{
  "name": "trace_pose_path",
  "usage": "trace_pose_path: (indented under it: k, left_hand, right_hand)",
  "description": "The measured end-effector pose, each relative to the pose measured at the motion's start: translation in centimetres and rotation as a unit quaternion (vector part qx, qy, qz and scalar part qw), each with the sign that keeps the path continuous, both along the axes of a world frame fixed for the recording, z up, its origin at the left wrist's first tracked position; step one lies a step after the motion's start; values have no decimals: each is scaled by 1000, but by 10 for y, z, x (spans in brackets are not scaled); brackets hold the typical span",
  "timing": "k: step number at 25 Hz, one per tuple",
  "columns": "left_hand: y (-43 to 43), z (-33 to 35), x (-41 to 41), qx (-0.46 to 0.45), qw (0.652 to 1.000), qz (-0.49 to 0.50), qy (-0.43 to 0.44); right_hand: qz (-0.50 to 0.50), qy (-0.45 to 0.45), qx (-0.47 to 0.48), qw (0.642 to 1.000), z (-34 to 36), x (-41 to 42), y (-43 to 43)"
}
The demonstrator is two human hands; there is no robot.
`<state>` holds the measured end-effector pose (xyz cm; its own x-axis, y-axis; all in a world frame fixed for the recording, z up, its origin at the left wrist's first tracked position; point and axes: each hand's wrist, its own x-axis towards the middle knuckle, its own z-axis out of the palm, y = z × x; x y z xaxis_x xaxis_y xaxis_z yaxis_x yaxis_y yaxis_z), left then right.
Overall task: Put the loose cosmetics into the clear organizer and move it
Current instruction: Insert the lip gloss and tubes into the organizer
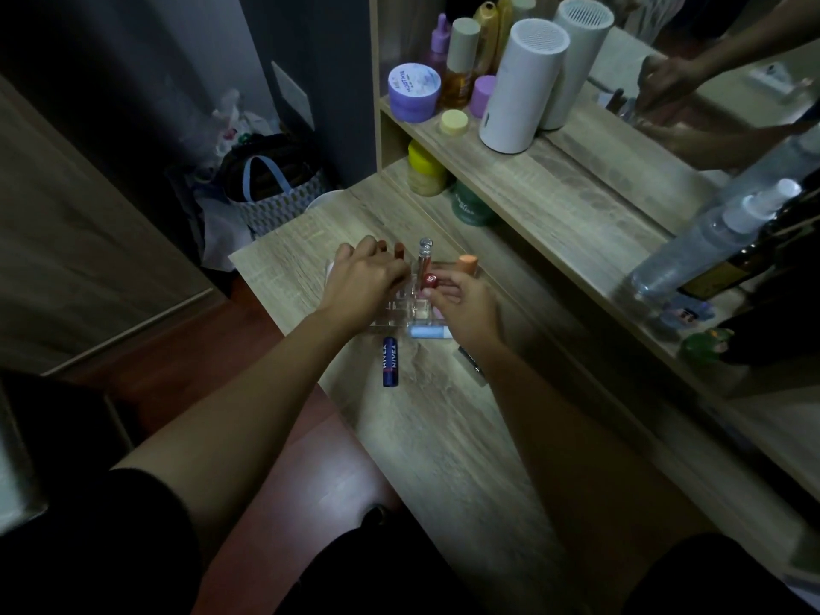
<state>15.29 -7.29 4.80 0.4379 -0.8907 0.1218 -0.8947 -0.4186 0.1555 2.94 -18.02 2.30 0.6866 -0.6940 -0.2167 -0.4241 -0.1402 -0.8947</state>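
At frame centre, both hands hover over the clear organizer (401,309) on the worktop (443,415): right hand (466,304) pinches an upright red-capped tube (429,281), left hand (364,281) spread; the Nivea stick (390,361) lies lengthwise just below them.

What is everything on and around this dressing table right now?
Clear plastic organizer: one, transparent, table centre, under both hands.
Dark blue lip balm stick: one, lying loose in front of the organizer.
Pale blue tube: one, lying at the organizer's near edge.
Red-capped tube: one, at the right hand's fingertips.
Peach-capped stick: one, upright, organizer's far side.
White cylinders: two, on the shelf.
Purple jar: one, shelf's left end.
Yellow-lidded jar: one, under the shelf.
Patterned bag: one, on the floor.
Left hand: on the organizer.
Right hand: over the organizer.
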Motion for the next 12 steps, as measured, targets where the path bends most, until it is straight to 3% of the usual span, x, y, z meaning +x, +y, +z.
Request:
trace_pose_path:
  k: [7,12]
  left_hand:
    - [0,0,1,-3,998,-15,-61]
    - [15,1,-5,-100,994,-4,-36]
  right_hand:
    - [24,22,-19,999,5,9,-2]
    - [17,22,-72,997,-4,-2,-2]
